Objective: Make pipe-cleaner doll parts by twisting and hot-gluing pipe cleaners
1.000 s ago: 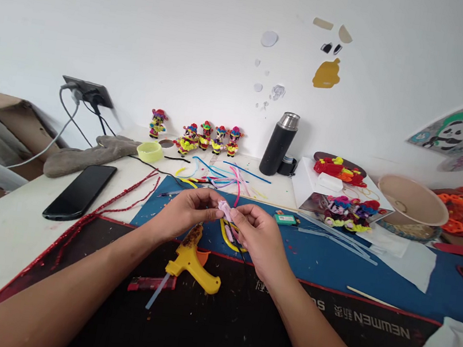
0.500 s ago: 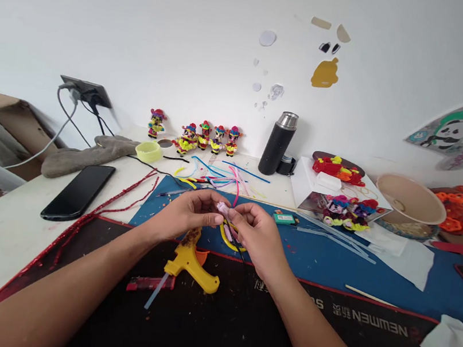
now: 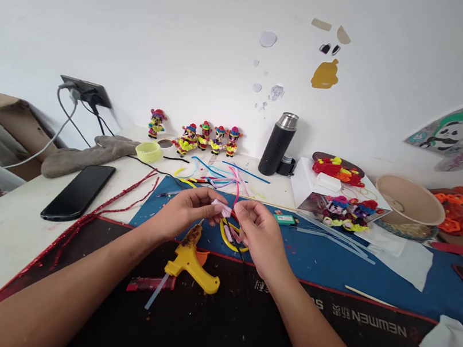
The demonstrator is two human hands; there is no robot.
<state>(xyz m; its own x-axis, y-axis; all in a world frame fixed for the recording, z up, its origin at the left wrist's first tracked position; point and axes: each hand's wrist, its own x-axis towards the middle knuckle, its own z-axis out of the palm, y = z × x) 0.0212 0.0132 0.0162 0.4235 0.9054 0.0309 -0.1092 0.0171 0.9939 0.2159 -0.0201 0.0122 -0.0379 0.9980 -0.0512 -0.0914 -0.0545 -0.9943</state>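
A small pale lilac fuzzy piece [image 3: 221, 207], apparently folded pipe cleaner, is pinched between the thumb and fingers of my left hand [image 3: 193, 209]. My right hand [image 3: 256, 227] is closed in a pinch at the right end of this piece. A small red bit shows at its fingertips, too small to name. Just below the hands, a yellow ring-shaped pipe cleaner [image 3: 233, 245] lies on the blue mat with pinkish pieces inside it and a thin black strand across it. Near my left wrist rests a yellow hot glue gun [image 3: 194, 263], a glue stick poking out of its back.
Loose coloured pipe cleaners [image 3: 230, 180] lie beyond the hands. Behind them stand several small figures [image 3: 187, 139] and a black thermos [image 3: 278, 145]. A phone [image 3: 78, 192] and red tinsel stems [image 3: 99, 209] are on the left. Clear glue sticks [image 3: 339, 239] lie right, near a white box [image 3: 302, 184].
My right fingers have shifted slightly right, off the middle of the lilac piece. My left hand has moved a little left, and more of the piece and a red bit now show.
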